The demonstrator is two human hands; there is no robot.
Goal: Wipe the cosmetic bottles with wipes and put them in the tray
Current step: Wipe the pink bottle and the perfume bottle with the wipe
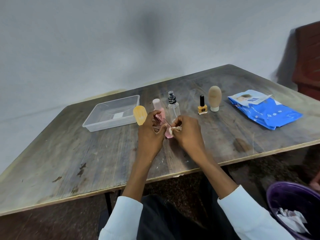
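Head view: scuffed wood table (86,153), grey wall; left hand (152,130) grips pink bottle (168,134); right hand (186,132) pinches wipe (173,129).

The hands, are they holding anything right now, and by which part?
The left hand grips a small pink bottle by its upper part, near the cap. The right hand pinches a crumpled wipe against the bottle's side.

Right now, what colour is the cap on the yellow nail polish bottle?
Black, on the nail polish bottle; the head view shows it.
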